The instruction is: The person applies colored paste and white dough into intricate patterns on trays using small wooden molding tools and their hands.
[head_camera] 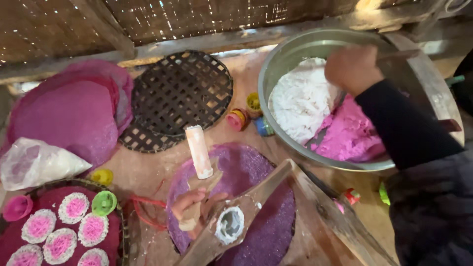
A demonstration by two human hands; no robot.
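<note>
Nearest the camera, the left hand (194, 209) lies on a round purple mat (261, 231), its fingers closed around the base of a wooden press (236, 216) whose round mould (229, 224) is packed with white dough. A pale roller (199, 151) stands just behind it. If that hand slackens, the press could probably tip and smear the filling, or knock the roller over. To the left, finished pink-and-white discs (59, 231) sit on a dark red tray (116, 231). Further off, the right hand (352, 69) grips a stick-like tool inside the metal basin (281, 64), over white dough (300, 98) and pink dough (347, 135). Careless stirring risks mixing the two colours, or slopping some over the rim.
</note>
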